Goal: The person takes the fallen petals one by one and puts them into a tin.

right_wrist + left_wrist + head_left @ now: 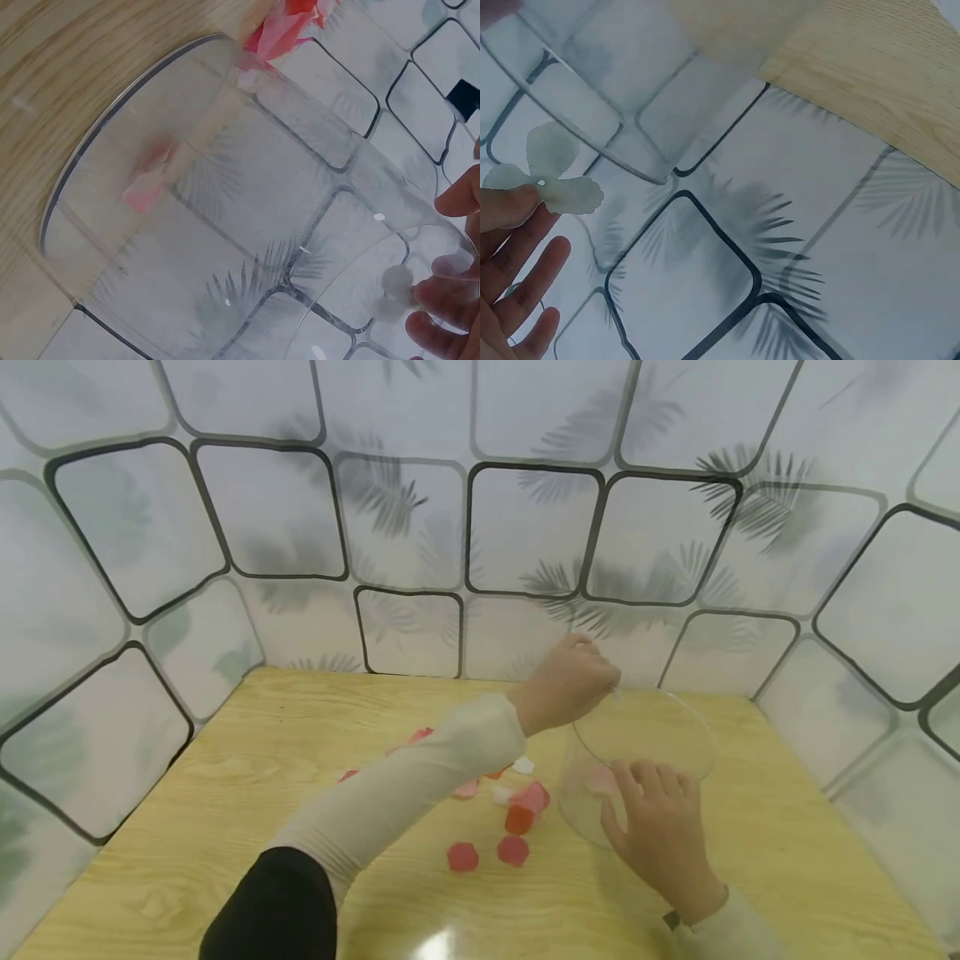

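Released early, the flower [564,193] pinched in the left hand [567,685] could miss the jar [277,172] the right hand [662,831] grips.

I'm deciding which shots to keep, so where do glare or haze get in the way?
Head view: bright glare on the wood-grain table at bottom, the clear container barely standing out; left wrist view: dim, yet the white flower reads clearly; right wrist view: small glints on the clear container, the pink petal through it soft.
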### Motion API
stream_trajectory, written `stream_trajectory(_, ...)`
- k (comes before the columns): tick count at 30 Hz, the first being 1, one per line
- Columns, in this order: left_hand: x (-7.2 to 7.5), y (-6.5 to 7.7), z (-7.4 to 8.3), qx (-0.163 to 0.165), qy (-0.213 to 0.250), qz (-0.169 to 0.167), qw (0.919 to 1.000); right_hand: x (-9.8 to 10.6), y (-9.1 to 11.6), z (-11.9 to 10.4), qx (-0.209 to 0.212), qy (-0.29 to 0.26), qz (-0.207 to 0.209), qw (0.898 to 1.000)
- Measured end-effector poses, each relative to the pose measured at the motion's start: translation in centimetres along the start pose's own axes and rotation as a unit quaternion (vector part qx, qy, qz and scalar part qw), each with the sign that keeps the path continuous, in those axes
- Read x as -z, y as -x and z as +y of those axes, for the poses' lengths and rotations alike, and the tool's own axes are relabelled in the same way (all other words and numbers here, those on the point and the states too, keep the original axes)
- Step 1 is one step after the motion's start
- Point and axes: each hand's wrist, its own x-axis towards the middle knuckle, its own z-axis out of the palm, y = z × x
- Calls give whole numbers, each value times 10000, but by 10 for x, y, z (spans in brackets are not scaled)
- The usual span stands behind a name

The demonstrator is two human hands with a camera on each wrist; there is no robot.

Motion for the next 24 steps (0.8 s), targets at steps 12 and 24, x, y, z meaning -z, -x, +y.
stream_trajectory(12,-31,-32,22,357,508,-2403,9687,2,-1,-2,-70,84,-135,9998)
stream_trajectory(24,-17,-2,9,537,927,-1524,9825,0,0,-1,-6,89,-38,10000)
